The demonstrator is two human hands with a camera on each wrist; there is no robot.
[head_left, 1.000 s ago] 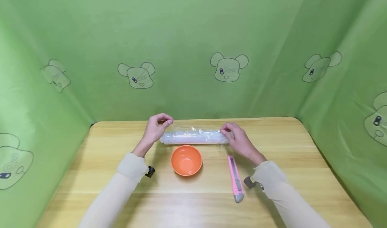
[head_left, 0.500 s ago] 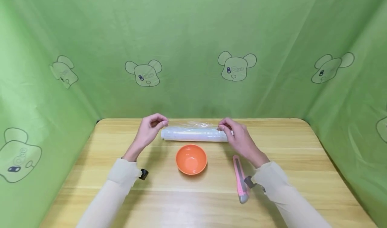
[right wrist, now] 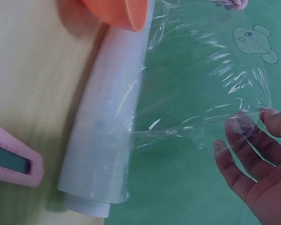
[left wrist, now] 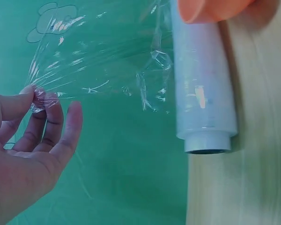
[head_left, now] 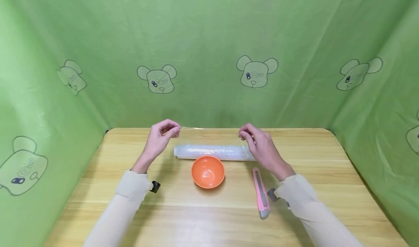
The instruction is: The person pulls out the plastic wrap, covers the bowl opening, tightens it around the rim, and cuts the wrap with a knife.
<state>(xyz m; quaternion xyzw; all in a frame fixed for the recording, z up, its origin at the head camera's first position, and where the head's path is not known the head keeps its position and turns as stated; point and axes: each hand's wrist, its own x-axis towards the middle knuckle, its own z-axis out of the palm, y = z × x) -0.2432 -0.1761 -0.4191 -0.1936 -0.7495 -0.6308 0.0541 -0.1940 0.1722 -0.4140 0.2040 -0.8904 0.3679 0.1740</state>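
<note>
A roll of cling film [head_left: 212,151] lies crosswise on the table, behind an orange bowl [head_left: 208,172] that seems to touch or nearly touch it. My left hand [head_left: 161,136] pinches one corner of the film's free edge between thumb and fingers. At the opposite corner my right hand [head_left: 260,143] pinches the same edge. Between them the clear film [left wrist: 107,61] stretches up from the roll, wrinkled and shiny in both wrist views. To the right of the bowl, a pink utility knife [head_left: 260,193] with a grey end lies near my right wrist.
The light wooden table [head_left: 183,218] ends at a back edge just beyond my hands. Green curtains [head_left: 206,58] printed with bear heads stand behind it and on both sides. Each wrist carries a small black camera mount.
Both hands have lifted the film's edge higher, away from the roll. The roll has shifted a little toward the bowl in the last half second. The head view has shifted slightly.
</note>
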